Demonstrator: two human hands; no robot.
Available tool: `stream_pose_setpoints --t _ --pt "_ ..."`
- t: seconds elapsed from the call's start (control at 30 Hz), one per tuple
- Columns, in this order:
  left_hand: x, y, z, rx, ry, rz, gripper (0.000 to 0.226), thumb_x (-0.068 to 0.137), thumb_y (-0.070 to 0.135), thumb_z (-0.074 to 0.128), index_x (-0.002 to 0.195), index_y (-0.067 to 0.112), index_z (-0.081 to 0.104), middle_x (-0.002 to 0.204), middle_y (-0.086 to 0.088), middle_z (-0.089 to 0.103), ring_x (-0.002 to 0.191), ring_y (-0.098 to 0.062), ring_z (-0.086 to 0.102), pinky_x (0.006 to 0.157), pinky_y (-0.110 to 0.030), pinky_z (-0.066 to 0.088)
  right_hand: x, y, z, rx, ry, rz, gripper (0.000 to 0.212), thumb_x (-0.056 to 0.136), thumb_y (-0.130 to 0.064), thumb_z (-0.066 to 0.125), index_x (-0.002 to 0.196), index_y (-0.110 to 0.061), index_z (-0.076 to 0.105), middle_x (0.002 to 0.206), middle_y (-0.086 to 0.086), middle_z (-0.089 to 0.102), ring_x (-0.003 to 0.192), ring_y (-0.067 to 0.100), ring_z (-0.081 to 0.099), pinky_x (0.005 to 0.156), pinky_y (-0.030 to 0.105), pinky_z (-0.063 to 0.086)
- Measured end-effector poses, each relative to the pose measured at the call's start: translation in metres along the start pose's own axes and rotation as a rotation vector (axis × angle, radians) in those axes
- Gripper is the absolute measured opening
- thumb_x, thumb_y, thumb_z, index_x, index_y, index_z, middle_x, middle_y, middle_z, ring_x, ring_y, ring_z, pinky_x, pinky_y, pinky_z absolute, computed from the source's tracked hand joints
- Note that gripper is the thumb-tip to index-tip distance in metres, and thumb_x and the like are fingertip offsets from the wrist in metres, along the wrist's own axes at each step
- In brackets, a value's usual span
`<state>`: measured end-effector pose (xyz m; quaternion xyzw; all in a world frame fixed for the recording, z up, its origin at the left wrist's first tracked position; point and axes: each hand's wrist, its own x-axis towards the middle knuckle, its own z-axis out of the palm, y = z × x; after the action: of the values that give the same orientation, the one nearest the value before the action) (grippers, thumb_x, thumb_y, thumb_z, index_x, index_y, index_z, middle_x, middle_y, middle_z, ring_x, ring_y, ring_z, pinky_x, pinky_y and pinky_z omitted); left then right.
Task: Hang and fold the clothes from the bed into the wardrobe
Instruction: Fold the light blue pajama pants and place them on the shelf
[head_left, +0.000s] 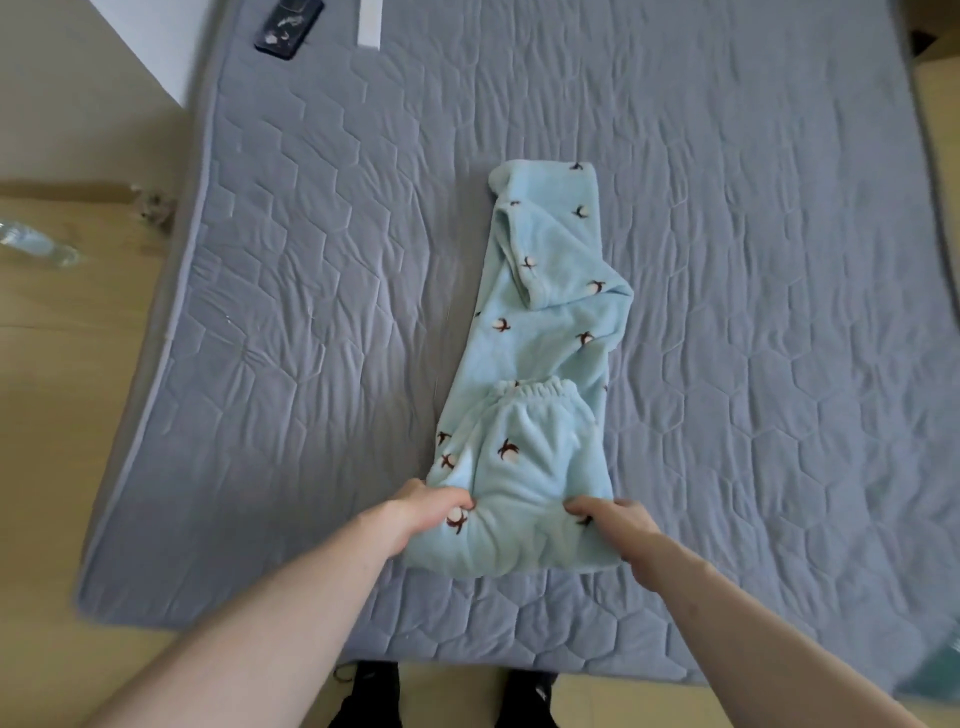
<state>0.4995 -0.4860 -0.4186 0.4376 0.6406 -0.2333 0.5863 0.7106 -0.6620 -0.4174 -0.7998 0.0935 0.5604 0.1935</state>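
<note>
Both hands, left hand (423, 506) and right hand (615, 522), gripping near end of pajamas (540, 364) on bed (311, 260); phone (289, 23) far corner, bottle (36, 243) on floor.

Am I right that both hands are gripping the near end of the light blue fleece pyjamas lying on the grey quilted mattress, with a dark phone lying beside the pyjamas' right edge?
Not quite: the head view shows the dark phone far off at the mattress's top left corner, not beside the pyjamas. The rest holds: the left hand and right hand both grip the near end of the light blue fleece pyjamas.
</note>
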Motion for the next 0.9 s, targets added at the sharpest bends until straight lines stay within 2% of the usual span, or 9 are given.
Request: stream_pose_setpoints --t 0.13,0.27,0.37,0.43,0.53,0.6,0.7,0.8,0.9 --pt "-0.064 -0.043 -0.007 0.162 -0.188 -0.156 0.057 0.069 0.035 0.081 0.116 0.011 0.059 0.101 -0.011 0.076 0.090 -0.028 0.076 0.079 -0.038 0.063 -0.063 0.045 0.004 -0.094 -0.159 0.130 0.053 0.064 -0.039 0.084 0.107 -0.013 0.068 0.104 0.008 0.075 0.093 0.027 0.074 0.079 0.038 0.062" --pt "-0.119 -0.081 -0.010 0.369 -0.343 -0.278 0.038 0.074 0.038 0.075 0.105 0.018 0.070 0.088 -0.004 0.079 0.085 -0.024 0.075 0.068 -0.029 0.060 -0.119 0.082 0.001 -0.229 -0.327 0.257 0.070 0.047 -0.044 0.082 0.112 -0.021 0.067 0.106 0.003 0.076 0.096 0.023 0.074 0.076 0.033 0.061" --pt "-0.144 -0.083 -0.014 0.404 -0.372 -0.275 0.034 0.073 0.040 0.075 0.100 0.019 0.070 0.092 -0.005 0.079 0.087 -0.026 0.075 0.077 -0.034 0.060 -0.144 0.086 -0.009 -0.261 -0.397 0.275 0.066 0.056 -0.048 0.081 0.116 -0.025 0.065 0.113 0.001 0.076 0.107 0.024 0.073 0.092 0.036 0.057" --pt "-0.150 -0.071 -0.020 0.335 -0.347 -0.239 0.036 0.073 0.037 0.076 0.102 0.015 0.071 0.096 -0.010 0.080 0.089 -0.027 0.077 0.082 -0.039 0.062 -0.151 0.074 -0.018 -0.249 -0.387 0.250 0.060 0.065 -0.048 0.079 0.118 -0.022 0.067 0.111 0.003 0.079 0.105 0.025 0.075 0.101 0.042 0.057" --pt "-0.149 -0.033 -0.032 0.180 -0.343 -0.138 0.033 0.074 0.035 0.073 0.096 0.011 0.073 0.087 -0.009 0.080 0.076 -0.023 0.077 0.066 -0.029 0.060 -0.148 0.041 -0.030 -0.171 -0.310 0.185 0.050 0.082 -0.046 0.075 0.120 -0.013 0.071 0.105 0.009 0.080 0.099 0.028 0.077 0.093 0.043 0.061" --pt "-0.145 -0.001 -0.040 0.098 -0.362 -0.047 0.033 0.078 0.038 0.067 0.099 0.013 0.073 0.089 -0.007 0.078 0.073 -0.019 0.074 0.058 -0.025 0.055 -0.141 0.012 -0.039 -0.115 -0.237 0.134 0.044 0.089 -0.047 0.070 0.118 -0.013 0.072 0.103 0.010 0.080 0.092 0.028 0.077 0.074 0.038 0.064" --pt "-0.130 0.047 -0.053 -0.008 -0.377 0.055 0.045 0.092 0.045 0.059 0.124 0.016 0.072 0.114 -0.013 0.075 0.094 -0.026 0.070 0.070 -0.032 0.055 -0.132 -0.031 -0.049 -0.055 -0.160 0.088 0.034 0.092 -0.048 0.063 0.108 -0.019 0.071 0.090 0.003 0.075 0.077 0.020 0.069 0.062 0.029 0.052" --pt "-0.115 0.090 -0.064 -0.083 -0.287 0.069 0.048 0.080 0.054 0.065 0.109 0.019 0.077 0.098 -0.009 0.077 0.085 -0.025 0.072 0.074 -0.034 0.061 -0.116 -0.072 -0.055 0.062 -0.116 0.053 0.018 0.091 -0.041 0.064 0.093 -0.023 0.068 0.069 -0.001 0.068 0.062 0.015 0.061 0.053 0.024 0.046" --pt "-0.093 0.129 -0.073 -0.150 -0.190 0.129 0.054 0.070 0.066 0.063 0.098 0.021 0.076 0.088 -0.006 0.077 0.084 -0.023 0.074 0.072 -0.037 0.061 -0.096 -0.110 -0.057 0.268 -0.031 -0.003 0.014 0.093 -0.030 0.066 0.101 -0.018 0.068 0.080 0.004 0.069 0.062 0.016 0.063 0.043 0.022 0.048"
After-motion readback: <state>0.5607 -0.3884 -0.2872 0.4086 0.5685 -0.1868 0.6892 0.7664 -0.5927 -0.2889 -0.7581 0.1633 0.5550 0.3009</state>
